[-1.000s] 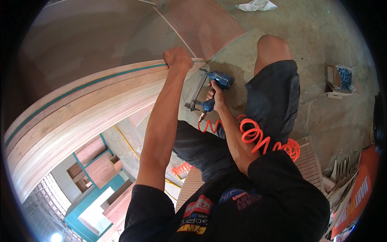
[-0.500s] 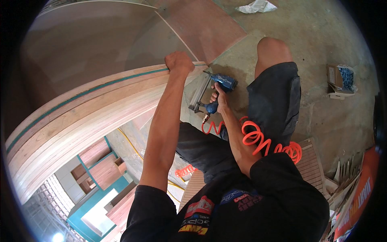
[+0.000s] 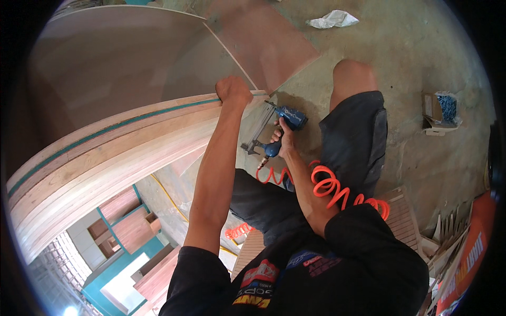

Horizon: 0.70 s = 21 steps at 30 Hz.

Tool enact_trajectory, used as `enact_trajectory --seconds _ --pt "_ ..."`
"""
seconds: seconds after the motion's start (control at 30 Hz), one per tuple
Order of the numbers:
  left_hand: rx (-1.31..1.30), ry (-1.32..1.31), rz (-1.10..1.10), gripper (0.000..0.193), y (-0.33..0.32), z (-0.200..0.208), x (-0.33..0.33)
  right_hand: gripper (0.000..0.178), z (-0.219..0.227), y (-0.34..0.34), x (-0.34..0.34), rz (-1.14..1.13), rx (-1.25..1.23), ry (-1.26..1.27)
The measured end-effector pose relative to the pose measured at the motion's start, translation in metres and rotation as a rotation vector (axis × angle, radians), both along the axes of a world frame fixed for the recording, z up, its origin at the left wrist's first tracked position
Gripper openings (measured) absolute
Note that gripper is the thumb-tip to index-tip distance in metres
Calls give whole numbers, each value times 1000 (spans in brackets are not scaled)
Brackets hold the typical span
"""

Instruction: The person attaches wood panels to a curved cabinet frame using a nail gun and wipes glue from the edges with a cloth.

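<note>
My left hand point(image 3: 233, 90) is closed over the top edge of a long wooden panel point(image 3: 121, 131), near its far end. Several layered strips make up that edge, one of them a thin green line. In my right hand point(image 3: 285, 138) is a blue pneumatic nail gun point(image 3: 291, 118), gripped by its handle. Its nose sits close to the panel's end corner; whether they touch I cannot tell. From the handle's base runs an orange coiled air hose point(image 3: 328, 181), looping past my right forearm.
A reddish-brown sheet point(image 3: 263, 45) lies on the concrete floor beyond the panel. To the right stands an open carton point(image 3: 435, 113) of blue pieces. White crumpled wrapping point(image 3: 333, 19) lies at the top. Wood scraps point(image 3: 448, 237) are piled at the lower right.
The whole view has shifted a little, so the scene sits slightly lower. My hands, the nail gun and the panel keep nearly the same places relative to each other.
</note>
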<state>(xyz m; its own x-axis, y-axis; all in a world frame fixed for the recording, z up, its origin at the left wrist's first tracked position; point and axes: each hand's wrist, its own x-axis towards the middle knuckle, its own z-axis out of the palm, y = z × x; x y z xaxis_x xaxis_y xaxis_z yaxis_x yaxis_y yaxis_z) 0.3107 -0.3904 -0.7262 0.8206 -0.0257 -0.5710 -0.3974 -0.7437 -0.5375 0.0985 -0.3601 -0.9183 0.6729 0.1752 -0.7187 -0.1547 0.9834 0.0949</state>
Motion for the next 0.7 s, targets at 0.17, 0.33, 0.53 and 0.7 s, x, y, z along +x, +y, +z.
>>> enact_trajectory --seconds 0.17,0.33,0.53,0.7 --pt "-28 -39 9 34 -8 -15 -7 38 -3 11 2 -120 65 19" --pt "-52 -20 -20 31 -9 -16 -7 37 -6 9 3 -125 86 29" --pt "34 30 -183 35 8 -7 5 39 16 4 4 -120 92 -13" --pt "115 79 -127 41 -38 73 12 37 50 -15 1 -117 105 8"
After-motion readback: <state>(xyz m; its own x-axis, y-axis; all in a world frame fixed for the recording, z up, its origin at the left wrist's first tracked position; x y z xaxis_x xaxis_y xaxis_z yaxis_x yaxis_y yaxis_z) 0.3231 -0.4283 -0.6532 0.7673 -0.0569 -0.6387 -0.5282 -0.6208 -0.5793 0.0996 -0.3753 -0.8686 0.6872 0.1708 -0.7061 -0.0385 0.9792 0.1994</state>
